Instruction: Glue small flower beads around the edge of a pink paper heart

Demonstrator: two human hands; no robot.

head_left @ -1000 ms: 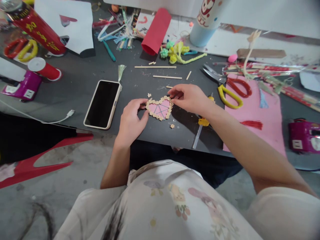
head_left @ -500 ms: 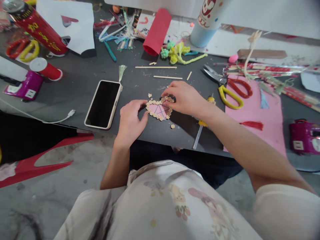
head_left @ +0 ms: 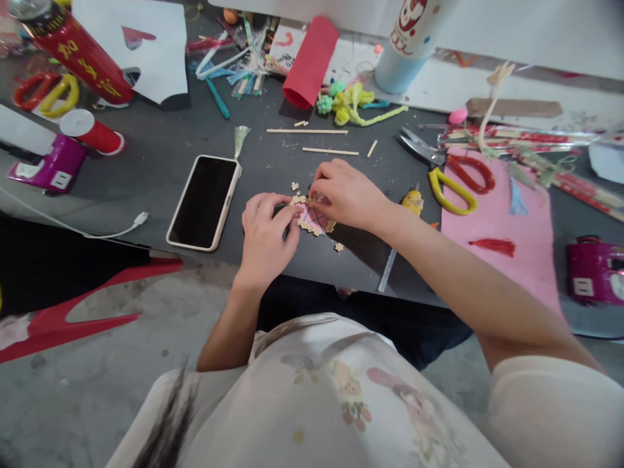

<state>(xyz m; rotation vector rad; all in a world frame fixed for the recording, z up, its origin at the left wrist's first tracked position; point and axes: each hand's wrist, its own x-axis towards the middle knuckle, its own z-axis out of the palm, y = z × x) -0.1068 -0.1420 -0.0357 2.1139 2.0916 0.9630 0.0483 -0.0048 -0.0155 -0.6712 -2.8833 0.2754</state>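
Note:
A small pink piece [head_left: 312, 220] edged with tiny pale flower-shaped bits lies on the dark table, crossed by thin dark lines. My left hand [head_left: 270, 227] is at its left edge, thumb and forefinger curled close together over the rim. From the upper right, my right hand [head_left: 344, 195] reaches over the piece with fingertips pinched on its upper part; what they hold is too small to make out. One loose flower bit [head_left: 338, 247] lies below the piece, another [head_left: 294, 186] above it.
A phone [head_left: 203, 203] lies left of my hands. To the right are a yellow glue gun [head_left: 412, 201], scissors [head_left: 451, 179] and a pink sheet [head_left: 507, 253]. Thin sticks [head_left: 307, 132] lie beyond my hands. A bottle [head_left: 400, 58] and red can [head_left: 73, 55] stand farther back.
My left hand has shifted right over the piece's left edge, its fingers curling in. My right fingertips have moved slightly left and cover more of its upper part.

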